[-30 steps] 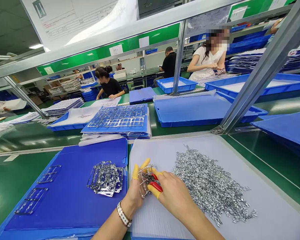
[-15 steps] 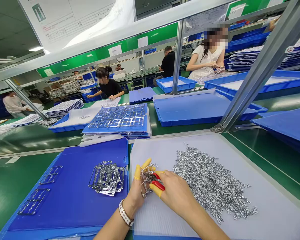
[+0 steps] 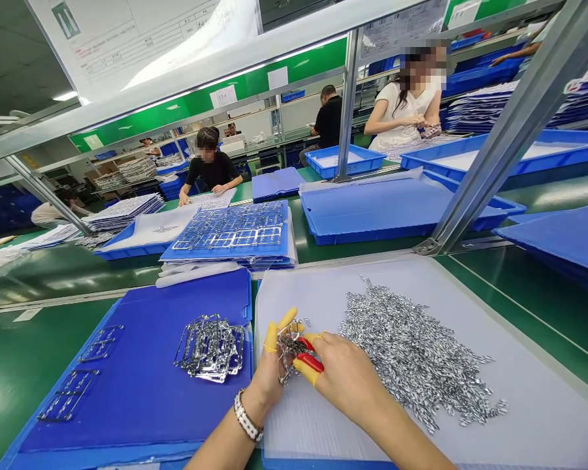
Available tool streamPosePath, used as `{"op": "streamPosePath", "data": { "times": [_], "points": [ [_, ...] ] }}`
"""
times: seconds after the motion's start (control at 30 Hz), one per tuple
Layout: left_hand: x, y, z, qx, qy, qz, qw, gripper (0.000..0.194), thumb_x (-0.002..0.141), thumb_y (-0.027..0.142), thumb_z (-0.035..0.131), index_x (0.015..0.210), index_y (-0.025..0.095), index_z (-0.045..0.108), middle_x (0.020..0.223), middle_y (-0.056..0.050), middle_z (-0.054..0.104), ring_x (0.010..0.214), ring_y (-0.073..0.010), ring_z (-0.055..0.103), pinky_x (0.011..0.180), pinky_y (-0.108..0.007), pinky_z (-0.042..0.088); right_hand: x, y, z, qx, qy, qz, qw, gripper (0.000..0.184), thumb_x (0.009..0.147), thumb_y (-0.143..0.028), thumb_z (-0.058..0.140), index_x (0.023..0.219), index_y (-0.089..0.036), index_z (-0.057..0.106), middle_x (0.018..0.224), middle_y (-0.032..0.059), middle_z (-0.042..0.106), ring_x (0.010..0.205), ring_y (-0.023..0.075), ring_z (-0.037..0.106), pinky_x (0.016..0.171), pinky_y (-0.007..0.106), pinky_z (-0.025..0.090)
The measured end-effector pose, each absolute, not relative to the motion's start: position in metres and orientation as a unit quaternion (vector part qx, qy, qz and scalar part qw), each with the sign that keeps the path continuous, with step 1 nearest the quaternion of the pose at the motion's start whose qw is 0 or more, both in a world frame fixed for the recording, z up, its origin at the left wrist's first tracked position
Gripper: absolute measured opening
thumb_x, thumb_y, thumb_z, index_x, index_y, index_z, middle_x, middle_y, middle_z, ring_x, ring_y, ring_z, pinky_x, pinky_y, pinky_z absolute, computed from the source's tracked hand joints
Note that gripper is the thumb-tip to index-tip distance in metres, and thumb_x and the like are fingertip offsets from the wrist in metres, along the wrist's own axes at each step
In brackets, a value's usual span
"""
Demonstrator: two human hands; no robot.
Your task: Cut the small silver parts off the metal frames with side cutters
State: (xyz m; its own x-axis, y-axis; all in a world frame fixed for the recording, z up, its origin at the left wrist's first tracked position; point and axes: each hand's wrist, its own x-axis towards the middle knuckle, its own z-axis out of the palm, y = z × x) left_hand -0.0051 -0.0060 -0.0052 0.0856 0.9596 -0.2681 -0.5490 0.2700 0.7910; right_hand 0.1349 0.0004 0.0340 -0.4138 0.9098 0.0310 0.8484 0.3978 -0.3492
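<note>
My left hand [image 3: 269, 365], with yellow finger cots on its fingertips, is closed around a shiny metal part frame [image 3: 283, 356]. In my right hand [image 3: 345, 365], also with yellow finger cots, are red-handled nippers [image 3: 310, 354]. Their jaws reach into the metal frame between my two hands. Right of my hands, a heap of small silvery parts [image 3: 416, 352] covers much of a white sheet [image 3: 318, 431]. To the left, a pile of metal frames [image 3: 210, 349] lies on a dark blue sheet [image 3: 142, 398]. Fingers partly hide the held frame.
Two single frames [image 3: 68, 395] lie at the blue sheet's left side. Behind stands a stack topped with rows of frames [image 3: 230, 228]. Blue trays [image 3: 372, 215] and a slanted metal post [image 3: 514, 124] stand beyond the work surface. Several co-workers sit farther back.
My hands hold nearly the same pose, with the nippers still at the frame. Across the bench, a co-worker in black has drawn an outstretched arm in toward the sheet.
</note>
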Motion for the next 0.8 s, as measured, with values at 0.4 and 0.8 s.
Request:
{"op": "streamPosePath", "data": {
  "times": [0.4,0.8],
  "points": [
    [-0.007,-0.007,-0.009,0.262,0.395,0.539,0.697,0.063,0.085,0.063,0.039,0.131,0.022,0.051,0.113,-0.010,0.065,0.101,-0.0236,0.059,0.084,-0.033,0.044,0.130,-0.003,0.030,-0.547,-0.832,0.056,0.079,0.019,0.084,-0.027,0.053,0.098,-0.020,0.064,0.088,0.0081,0.066,0.082,0.0246,0.062,0.071,0.035,0.043],
    [-0.008,-0.006,-0.008,0.197,0.352,0.523,0.751,0.069,0.083,0.067,0.036,0.122,0.015,0.059,0.107,-0.013,0.064,0.090,-0.0225,0.058,0.075,-0.033,0.047,0.145,0.012,0.021,-0.579,-0.809,0.063,0.080,0.028,0.085,-0.038,0.050,0.101,-0.019,0.063,0.093,0.0090,0.067,0.088,0.0257,0.062,0.074,0.035,0.041]
  ]
}}
